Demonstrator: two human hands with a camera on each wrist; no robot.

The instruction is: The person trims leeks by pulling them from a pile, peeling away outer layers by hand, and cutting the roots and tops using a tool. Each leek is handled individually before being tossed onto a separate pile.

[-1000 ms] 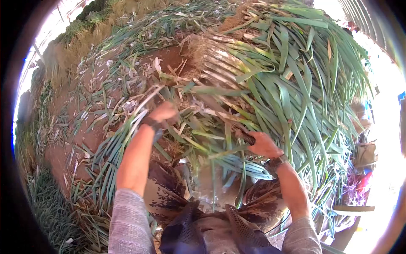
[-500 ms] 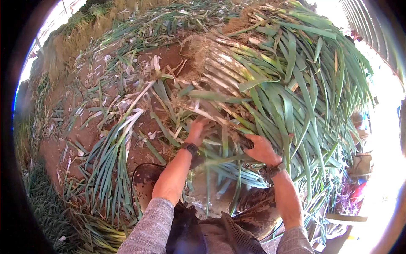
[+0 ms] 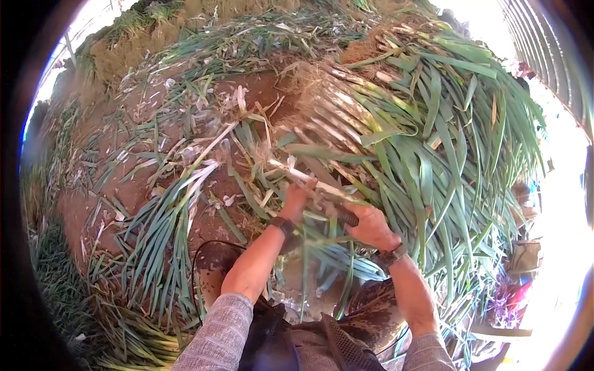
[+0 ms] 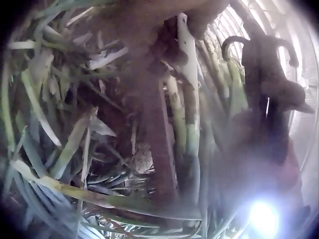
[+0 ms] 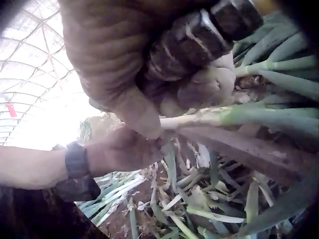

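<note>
In the middle of the head view my left hand (image 3: 296, 201) grips the pale stalk of a long green onion (image 3: 291, 171). In the left wrist view, its fingers curl around the white stalk (image 4: 188, 45). My right hand (image 3: 373, 230) holds a dark tool with a ribbed grip (image 3: 348, 216), close beside the same onion. The right wrist view shows the fingers wrapped around that ribbed part (image 5: 182, 47), with the left hand (image 5: 124, 149) just below. A small curved hook (image 4: 233, 44) shows on the tool in the left wrist view.
A big heap of green onions (image 3: 445, 142) with roots and leaves covers the right side. A bunch with white stalks (image 3: 164, 207) lies on the soil at left. Trimmings (image 3: 241, 102) are scattered about. A brown bar (image 4: 162, 144) runs below the hands. Boxes (image 3: 526, 256) stand far right.
My left hand has come from over the bunch at left to the onion stalk in the middle. My right hand, still holding the tool, has shifted slightly left toward it.
</note>
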